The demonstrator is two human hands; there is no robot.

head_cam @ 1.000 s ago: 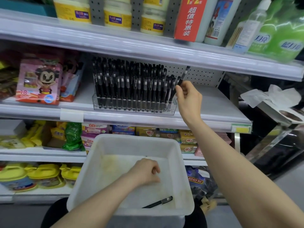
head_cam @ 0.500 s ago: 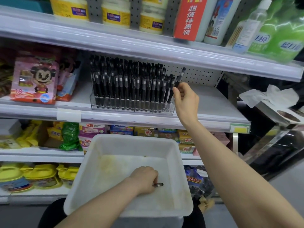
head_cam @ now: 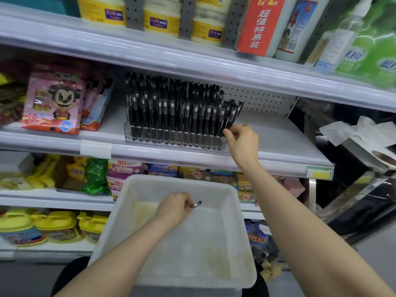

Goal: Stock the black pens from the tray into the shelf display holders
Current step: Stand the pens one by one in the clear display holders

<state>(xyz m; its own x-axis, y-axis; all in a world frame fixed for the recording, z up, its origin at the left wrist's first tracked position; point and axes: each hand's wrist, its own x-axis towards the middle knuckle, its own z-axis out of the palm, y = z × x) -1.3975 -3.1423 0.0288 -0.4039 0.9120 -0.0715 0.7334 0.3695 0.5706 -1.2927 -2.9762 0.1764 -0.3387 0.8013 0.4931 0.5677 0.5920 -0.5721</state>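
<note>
Left hand point(head_cam: 173, 207) gripping 1 pen point(head_cam: 196, 204) above tray point(head_cam: 242, 232), right hand point(head_cam: 243, 142) pinching slanted pen point(head_cam: 232, 116) in holder point(head_cam: 171, 140), cartoon box point(head_cam: 53, 101) further left

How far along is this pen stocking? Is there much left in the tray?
Nearly done, it seems. Done: the clear holder on the shelf is packed with black pens. In hand: the right hand pinches the rightmost pen at the holder's end; the left hand grips a loose pen over the white tray. Left: no other pens show in the tray, so probably just that one.
</note>
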